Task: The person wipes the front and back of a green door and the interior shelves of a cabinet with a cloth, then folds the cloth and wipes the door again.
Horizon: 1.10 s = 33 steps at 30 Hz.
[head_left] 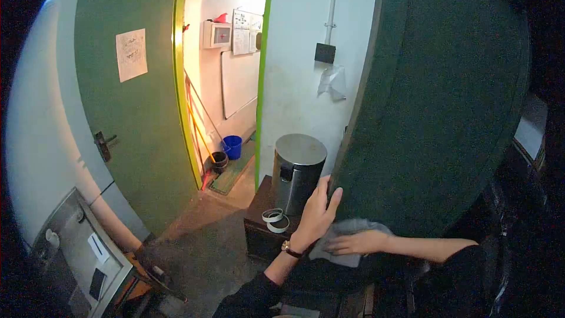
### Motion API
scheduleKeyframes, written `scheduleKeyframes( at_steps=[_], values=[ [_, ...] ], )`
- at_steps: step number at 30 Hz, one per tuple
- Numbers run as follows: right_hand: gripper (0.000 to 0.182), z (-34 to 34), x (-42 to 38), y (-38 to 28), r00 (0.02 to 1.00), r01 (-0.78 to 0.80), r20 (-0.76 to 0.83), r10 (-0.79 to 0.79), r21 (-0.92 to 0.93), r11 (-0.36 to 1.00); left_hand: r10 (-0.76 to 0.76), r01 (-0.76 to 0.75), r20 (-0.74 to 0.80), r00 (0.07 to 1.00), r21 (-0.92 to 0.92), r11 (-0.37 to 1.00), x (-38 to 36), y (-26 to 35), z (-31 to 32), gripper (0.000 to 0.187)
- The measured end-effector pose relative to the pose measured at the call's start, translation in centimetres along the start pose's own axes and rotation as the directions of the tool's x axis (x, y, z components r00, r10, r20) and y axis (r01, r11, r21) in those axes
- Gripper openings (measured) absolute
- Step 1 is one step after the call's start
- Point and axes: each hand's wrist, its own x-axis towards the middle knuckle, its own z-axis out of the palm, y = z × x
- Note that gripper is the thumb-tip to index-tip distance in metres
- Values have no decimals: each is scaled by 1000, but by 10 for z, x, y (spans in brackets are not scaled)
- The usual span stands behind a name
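Dim room, pale wall (294, 53), lit doorway beyond. We list first the left hand (316, 215), wearing a wristwatch (287, 248): fingers extended upward at the lower left edge of a green panel (447, 94); whether it grips that edge, we cannot tell. Right hand (362, 242): laid flat, unclenched, over a grey cloth (347, 261), fingers pointing left, at the panel's foot. Cloth: rumpled, long axis running slantwise, its upper corner toward the right. Panel: upright, long axis vertical, leaning rightward in our view, its left edge facing the wall. Just beside the left hand, between panel and doorway, we note a metal bin (303, 182) on a dark stand (265, 234), with two pale rings (272, 219) overlapping before it. Above: black wall box (325, 53), translucent bag (332, 84) beneath it. Farther: blue bucket (233, 149), dark bucket (219, 164), whiteboard (241, 85); leftward, an open green door (138, 129) bearing a paper sheet (131, 55).
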Motion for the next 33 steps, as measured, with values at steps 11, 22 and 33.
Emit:
scheduleKeyframes(
  at_steps=[11, 22, 33],
  values=[
    [70, 62, 29, -65, 862, -506, 73, 502, 50, 861, 135, -103, -208, 969, 158, 982, 11, -17, 16, 32],
    [51, 117, -67, -137, 299, -438, -92, 950, 871, 222, 138, -111, -176, 975, 155, 982, 14, -20, 14, 48],
    [36, 199, -83, -169, -675, -679, -381, 632, 657, -329, 106, -70, -244, 964, 153, 986, 10, -23, 21, 57]
  ],
)
